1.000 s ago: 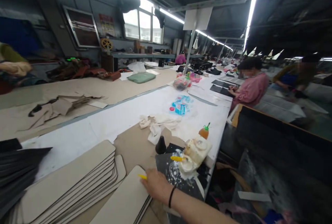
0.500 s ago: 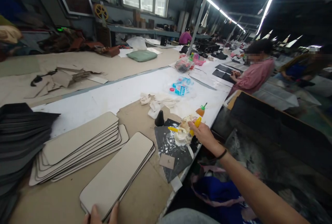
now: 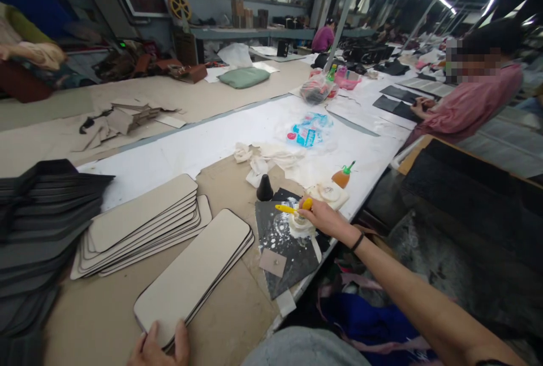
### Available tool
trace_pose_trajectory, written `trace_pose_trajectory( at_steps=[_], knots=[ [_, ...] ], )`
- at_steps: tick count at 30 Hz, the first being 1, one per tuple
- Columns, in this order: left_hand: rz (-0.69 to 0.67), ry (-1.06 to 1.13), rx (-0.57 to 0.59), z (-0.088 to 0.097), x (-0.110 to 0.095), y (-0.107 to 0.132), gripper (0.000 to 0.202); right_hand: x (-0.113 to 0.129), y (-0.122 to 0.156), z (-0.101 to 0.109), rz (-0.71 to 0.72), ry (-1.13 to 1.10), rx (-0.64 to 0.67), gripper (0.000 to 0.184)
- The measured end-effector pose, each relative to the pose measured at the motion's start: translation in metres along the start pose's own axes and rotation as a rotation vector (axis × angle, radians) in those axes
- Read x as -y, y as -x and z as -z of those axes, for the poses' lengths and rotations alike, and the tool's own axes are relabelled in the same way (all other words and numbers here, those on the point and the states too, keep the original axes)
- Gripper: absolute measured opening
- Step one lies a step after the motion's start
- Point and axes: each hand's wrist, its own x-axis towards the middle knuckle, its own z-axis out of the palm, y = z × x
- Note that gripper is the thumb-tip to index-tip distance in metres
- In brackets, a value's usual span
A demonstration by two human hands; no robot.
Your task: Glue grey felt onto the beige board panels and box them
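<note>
My left hand grips the near end of a small stack of long beige panels with rounded corners and dark edges, fingers on top and thumb at the side. My right hand is closed around a yellow-handled tool over a container smeared with white paste; the tool's working end is hidden. Another yellow handle sticks out left of the container. Beneath lies a dark, paste-spattered sheet with a small beige square on it. A black cone stands just behind.
More beige panels lie fanned at left, beside a pile of black pieces. An orange bottle with a green nozzle, crumpled cloth and a plastic bag are farther back. A co-worker in pink sits at right.
My right hand has moved slightly left and down with the yellow tool, closer over the paste container. My left hand stays on the panels. The camera view has shifted a little.
</note>
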Motion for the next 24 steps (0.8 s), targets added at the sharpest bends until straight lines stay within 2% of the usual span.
trace_pose_trajectory(
  at_steps=[8, 13, 16, 21, 24],
  knots=[
    [-0.155, -0.134, 0.011, -0.005, 0.013, -0.001, 0.058, 0.0, 0.0, 0.002, 0.175, 0.049, 0.124, 0.011],
    [-0.16, -0.174, -0.014, -0.006, 0.013, -0.001, 0.057, 0.002, 0.009, 0.003, 0.263, 0.148, 0.232, 0.016],
    [-0.162, -0.171, -0.001, -0.008, 0.015, -0.001, 0.057, 0.003, 0.013, 0.008, 0.244, 0.113, 0.184, 0.017],
    [-0.171, -0.103, -0.092, -0.012, 0.018, -0.002, 0.058, 0.004, 0.017, 0.011, 0.255, 0.097, 0.075, 0.013],
    [-0.177, -0.053, -0.128, -0.014, 0.02, -0.002, 0.056, 0.006, 0.022, 0.009, 0.204, 0.099, 0.008, 0.015]
  ],
)
